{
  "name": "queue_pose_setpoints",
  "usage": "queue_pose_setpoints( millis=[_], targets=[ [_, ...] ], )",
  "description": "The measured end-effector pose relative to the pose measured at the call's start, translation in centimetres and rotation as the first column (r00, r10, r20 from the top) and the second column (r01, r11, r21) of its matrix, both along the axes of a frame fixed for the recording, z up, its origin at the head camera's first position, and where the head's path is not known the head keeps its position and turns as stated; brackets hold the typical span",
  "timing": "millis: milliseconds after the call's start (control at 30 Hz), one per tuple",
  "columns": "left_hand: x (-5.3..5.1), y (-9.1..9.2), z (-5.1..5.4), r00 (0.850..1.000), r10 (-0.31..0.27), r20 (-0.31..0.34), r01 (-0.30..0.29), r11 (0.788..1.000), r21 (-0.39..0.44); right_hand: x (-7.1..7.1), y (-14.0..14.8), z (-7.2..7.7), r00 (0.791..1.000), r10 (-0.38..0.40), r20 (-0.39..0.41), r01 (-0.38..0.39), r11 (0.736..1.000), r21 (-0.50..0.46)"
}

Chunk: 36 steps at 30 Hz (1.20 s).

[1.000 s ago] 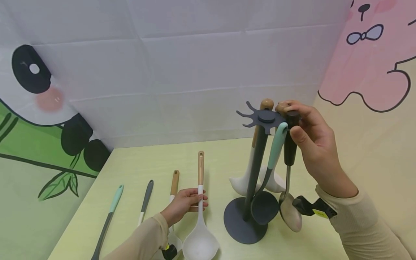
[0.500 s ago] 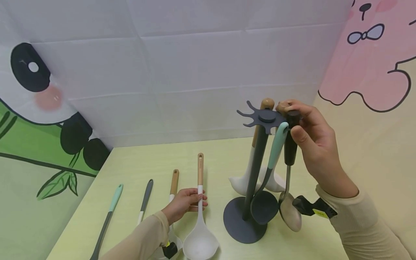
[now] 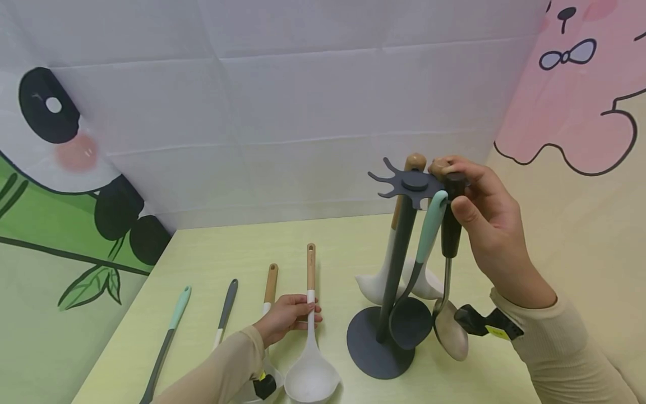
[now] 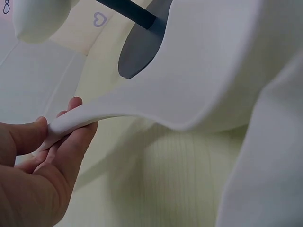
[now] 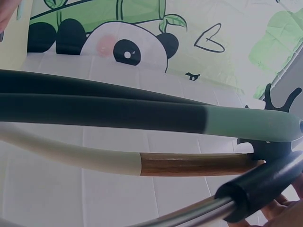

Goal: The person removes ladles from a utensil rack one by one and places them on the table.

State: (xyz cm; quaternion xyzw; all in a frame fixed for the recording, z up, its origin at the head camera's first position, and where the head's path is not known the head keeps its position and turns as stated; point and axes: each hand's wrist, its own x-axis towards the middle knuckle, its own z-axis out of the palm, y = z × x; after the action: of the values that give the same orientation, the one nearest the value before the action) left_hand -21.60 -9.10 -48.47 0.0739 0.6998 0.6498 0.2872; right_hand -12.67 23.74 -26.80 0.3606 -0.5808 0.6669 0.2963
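My left hand (image 3: 287,318) pinches the white neck of a ladle (image 3: 311,376) with a wooden handle. In the left wrist view the ladle (image 4: 199,61) spans the frame, thumb on one side and fingers on the other. At the top of a dark utensil stand (image 3: 364,348), my right hand (image 3: 492,227) grips the black handle of a metal spoon (image 3: 451,331). A dark ladle (image 3: 411,325) with a mint handle hangs beside it. Two white utensils with wooden handles hang behind; the right fingers reach one's wooden end. In the right wrist view the black handle (image 5: 265,187) meets my fingertips.
On the table (image 3: 212,247) left of my left hand lie a mint-handled utensil (image 3: 171,331), a grey-handled one (image 3: 228,308) and a wooden-handled one (image 3: 271,283), their lower ends partly covered by my arm or cut off. A pale cloth wall (image 3: 303,112) stands behind.
The ladle in my left hand has shifted slightly: its handle end sits a little lower in the head view. My right hand and the stand look unchanged.
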Motion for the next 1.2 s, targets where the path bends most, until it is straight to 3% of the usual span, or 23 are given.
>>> queue_pose_setpoints(
  millis=[400,733,1200],
  targets=[
    [-0.3,-0.3,-0.3,1.0,-0.025,-0.004,0.025,1.0,-0.014,0.1,0.1,-0.2,0.999,-0.026,0.021,0.026,1.0,0.006],
    [-0.7,-0.2,-0.4,1.0,0.004,-0.002,-0.004,0.997,-0.082,0.0,0.2,-0.4,0.999,-0.034,0.025,0.033,0.999,0.006],
    [-1.3,-0.6,-0.8,0.999,-0.048,-0.009,0.046,0.987,-0.155,0.0,0.1,-0.3,1.0,-0.025,0.016,0.025,1.0,0.005]
  ],
)
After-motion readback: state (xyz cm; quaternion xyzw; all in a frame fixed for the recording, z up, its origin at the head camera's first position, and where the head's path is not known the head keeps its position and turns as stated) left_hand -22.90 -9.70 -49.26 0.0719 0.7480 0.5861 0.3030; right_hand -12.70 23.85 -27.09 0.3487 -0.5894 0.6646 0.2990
